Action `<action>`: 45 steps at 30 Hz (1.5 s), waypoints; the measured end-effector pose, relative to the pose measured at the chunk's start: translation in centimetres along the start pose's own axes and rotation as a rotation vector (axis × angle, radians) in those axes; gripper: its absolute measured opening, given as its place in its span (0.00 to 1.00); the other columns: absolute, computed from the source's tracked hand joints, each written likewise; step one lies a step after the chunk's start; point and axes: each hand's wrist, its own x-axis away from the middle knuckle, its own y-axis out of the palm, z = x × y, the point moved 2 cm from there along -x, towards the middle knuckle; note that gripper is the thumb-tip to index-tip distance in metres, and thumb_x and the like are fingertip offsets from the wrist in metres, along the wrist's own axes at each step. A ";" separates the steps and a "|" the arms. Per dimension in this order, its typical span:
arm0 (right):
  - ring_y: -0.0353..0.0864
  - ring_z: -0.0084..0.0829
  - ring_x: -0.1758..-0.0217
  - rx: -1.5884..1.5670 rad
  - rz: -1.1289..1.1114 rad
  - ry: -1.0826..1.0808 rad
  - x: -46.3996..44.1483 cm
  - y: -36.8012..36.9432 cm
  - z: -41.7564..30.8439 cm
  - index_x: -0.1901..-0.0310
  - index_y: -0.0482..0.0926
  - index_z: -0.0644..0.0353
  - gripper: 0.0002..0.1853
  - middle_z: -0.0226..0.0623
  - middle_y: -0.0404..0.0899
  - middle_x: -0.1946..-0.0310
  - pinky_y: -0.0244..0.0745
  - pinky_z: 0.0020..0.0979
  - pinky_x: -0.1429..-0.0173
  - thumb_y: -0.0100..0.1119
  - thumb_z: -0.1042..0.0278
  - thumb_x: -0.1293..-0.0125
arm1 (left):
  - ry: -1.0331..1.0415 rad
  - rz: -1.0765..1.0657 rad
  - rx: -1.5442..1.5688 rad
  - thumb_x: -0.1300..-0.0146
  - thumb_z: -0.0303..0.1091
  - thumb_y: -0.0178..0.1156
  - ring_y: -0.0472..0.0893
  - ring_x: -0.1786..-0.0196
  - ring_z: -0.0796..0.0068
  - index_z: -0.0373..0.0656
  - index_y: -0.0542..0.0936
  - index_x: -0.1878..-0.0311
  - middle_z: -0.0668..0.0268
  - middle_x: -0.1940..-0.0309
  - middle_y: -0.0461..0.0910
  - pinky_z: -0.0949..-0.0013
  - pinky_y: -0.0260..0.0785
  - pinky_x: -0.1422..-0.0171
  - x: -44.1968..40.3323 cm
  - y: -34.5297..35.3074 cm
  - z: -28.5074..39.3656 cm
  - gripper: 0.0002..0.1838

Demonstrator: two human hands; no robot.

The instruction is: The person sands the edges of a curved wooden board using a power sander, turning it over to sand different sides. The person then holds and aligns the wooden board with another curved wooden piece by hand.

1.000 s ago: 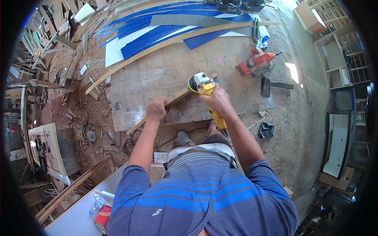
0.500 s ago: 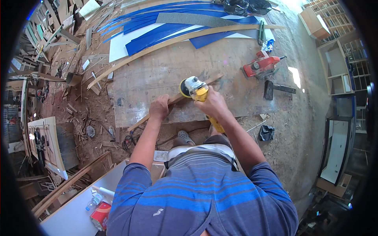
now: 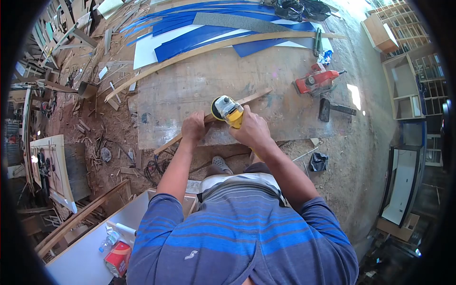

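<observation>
The stained wooden surface [image 3: 190, 83] stands on a littered dirt floor [image 3: 102, 128], shelves [image 3: 403, 83] at right. The left hand [image 3: 194, 127] grips the strip [image 3: 259, 96]; the right hand [image 3: 251, 126] clasps the yellow sander [image 3: 228, 110] over it. No writing is readable.

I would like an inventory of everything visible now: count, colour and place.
Power tool: one, yellow-silver, in right hand
Wooden strip: one, brown, under tool
Worktable: one, brown, centre
Long strip: one, tan, table's far side
Sheets: several, blue, white, grey, far side
Planer: one, red, table's right
Hammer: one, dark, near planer
Black bags: count unclear, far edge and right floor
Bottle: one, clear, lower left
Packet: one, red-white, beside bottle
Cabinets: several, mixed, right
Scraps: many, mostly brown, left
Shirt: one, blue-grey, bottom
Left hand: one, bare, fingers gripping wooden strip
Right hand: one, bare, holding power tool
</observation>
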 end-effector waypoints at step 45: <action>0.86 0.61 0.36 -0.114 0.122 0.233 -4.2 -2.2 9.9 0.40 0.76 0.72 0.38 0.64 0.87 0.44 0.81 0.52 0.31 0.73 0.47 0.41 | 0.012 -0.040 0.012 0.40 0.51 0.80 0.88 0.47 0.48 0.44 0.82 0.55 0.54 0.56 0.89 0.47 0.81 0.43 -0.7 -0.6 0.2 0.23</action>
